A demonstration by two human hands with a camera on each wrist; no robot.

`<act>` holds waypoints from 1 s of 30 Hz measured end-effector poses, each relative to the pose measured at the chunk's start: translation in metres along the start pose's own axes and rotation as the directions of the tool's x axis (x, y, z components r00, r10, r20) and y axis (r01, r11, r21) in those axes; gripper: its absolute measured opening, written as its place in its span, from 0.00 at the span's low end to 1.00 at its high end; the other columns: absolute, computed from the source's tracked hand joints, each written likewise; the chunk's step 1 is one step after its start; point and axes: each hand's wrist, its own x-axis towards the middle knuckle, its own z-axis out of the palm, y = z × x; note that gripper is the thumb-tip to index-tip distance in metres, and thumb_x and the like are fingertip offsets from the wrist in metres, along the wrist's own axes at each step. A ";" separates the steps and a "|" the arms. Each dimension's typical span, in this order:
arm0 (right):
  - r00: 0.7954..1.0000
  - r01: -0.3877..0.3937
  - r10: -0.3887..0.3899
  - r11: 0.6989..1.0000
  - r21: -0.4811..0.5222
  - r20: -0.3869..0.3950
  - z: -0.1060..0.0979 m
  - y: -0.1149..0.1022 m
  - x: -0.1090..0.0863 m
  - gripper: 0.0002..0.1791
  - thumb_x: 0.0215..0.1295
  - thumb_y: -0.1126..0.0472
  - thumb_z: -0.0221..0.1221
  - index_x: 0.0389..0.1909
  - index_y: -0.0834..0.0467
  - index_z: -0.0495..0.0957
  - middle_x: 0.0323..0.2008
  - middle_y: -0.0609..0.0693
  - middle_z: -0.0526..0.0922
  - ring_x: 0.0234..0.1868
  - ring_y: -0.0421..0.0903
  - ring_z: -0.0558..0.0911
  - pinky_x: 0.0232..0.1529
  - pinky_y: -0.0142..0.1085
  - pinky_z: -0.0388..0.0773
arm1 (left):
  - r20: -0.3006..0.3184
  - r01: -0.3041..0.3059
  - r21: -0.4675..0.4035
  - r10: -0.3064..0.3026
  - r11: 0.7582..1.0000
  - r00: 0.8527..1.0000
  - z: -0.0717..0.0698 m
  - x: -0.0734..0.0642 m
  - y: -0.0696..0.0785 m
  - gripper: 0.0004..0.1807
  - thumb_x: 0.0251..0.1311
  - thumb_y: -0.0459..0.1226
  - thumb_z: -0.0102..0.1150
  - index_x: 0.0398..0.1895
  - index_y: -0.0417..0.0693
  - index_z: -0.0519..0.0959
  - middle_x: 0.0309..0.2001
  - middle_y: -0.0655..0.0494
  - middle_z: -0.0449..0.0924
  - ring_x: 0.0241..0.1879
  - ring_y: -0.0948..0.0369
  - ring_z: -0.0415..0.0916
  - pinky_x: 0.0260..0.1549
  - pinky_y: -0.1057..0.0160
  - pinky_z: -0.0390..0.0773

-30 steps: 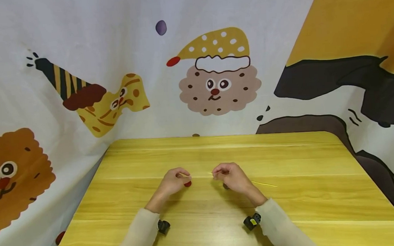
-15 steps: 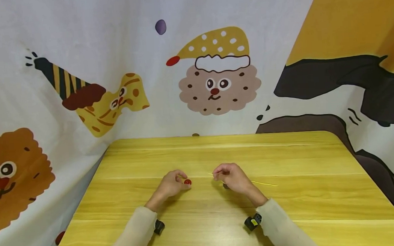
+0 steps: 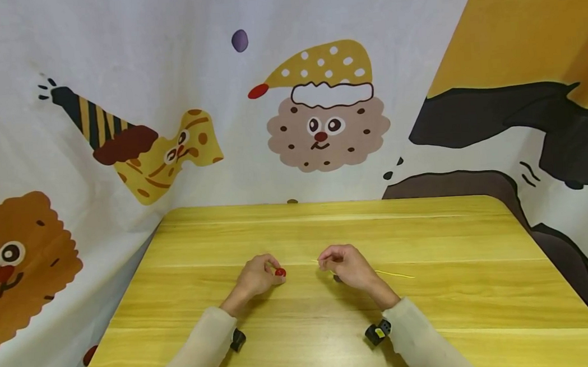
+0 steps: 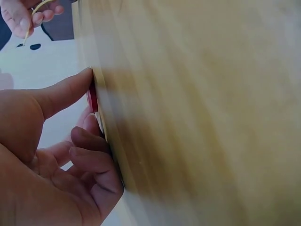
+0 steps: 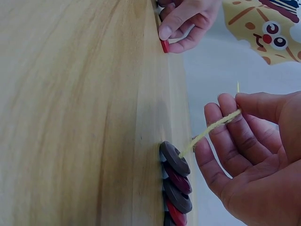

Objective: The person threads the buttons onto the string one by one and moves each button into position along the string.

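Observation:
On the table, my left hand (image 3: 260, 273) holds a round red button (image 3: 280, 272) between thumb and index finger. The left wrist view shows the same button (image 4: 92, 98) low against the wood, thumb on one side and fingers on the other. My right hand (image 3: 348, 265) pinches a yellow string (image 5: 214, 126) near its end, and a short tip sticks up past the thumb. That string runs down through a dark grey button (image 5: 174, 158), the first of several overlapping dark grey, maroon and red buttons. In the head view the right hand hides most of this row.
The wooden table (image 3: 303, 329) ends at a white curtain (image 3: 189, 33) printed with cartoon biscuits. To the right of the right hand, the string's tail (image 3: 395, 274) lies on the wood. A black wrist camera (image 3: 238, 339) sits on the left wrist, another (image 3: 378, 332) on the right.
The left fingers have spread a little around the red button, which now shows face up between them. The left forearm has shifted slightly left. The right hand has barely moved.

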 end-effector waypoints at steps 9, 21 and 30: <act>1.000 -0.003 0.003 1.000 0.003 0.006 0.000 -0.001 -0.001 0.06 0.67 0.68 0.60 0.40 0.66 0.83 0.33 0.54 0.86 0.37 0.58 0.83 0.27 0.31 0.74 | -0.001 -0.021 0.020 0.021 1.000 1.000 0.000 -0.002 0.001 0.15 0.49 0.38 0.76 0.36 0.47 0.80 0.30 0.56 0.76 0.29 0.59 0.72 0.28 0.63 0.69; 1.000 0.018 -0.018 0.999 0.026 0.016 0.001 0.001 -0.002 0.06 0.67 0.70 0.60 0.40 0.67 0.82 0.35 0.59 0.86 0.37 0.59 0.82 0.26 0.31 0.74 | -0.011 -0.040 -0.034 0.039 0.999 0.999 0.000 -0.003 0.000 0.08 0.53 0.40 0.74 0.26 0.49 0.83 0.22 0.58 0.75 0.21 0.62 0.66 0.22 0.66 0.65; 1.000 0.012 -0.012 1.000 0.016 0.007 0.000 -0.022 -0.011 0.05 0.66 0.74 0.58 0.37 0.68 0.82 0.34 0.66 0.84 0.36 0.66 0.79 0.26 0.34 0.75 | -0.002 -0.081 -0.145 0.081 0.986 0.997 0.003 -0.001 0.002 0.04 0.62 0.37 0.66 0.37 0.47 0.85 0.26 0.58 0.82 0.23 0.63 0.72 0.24 0.65 0.69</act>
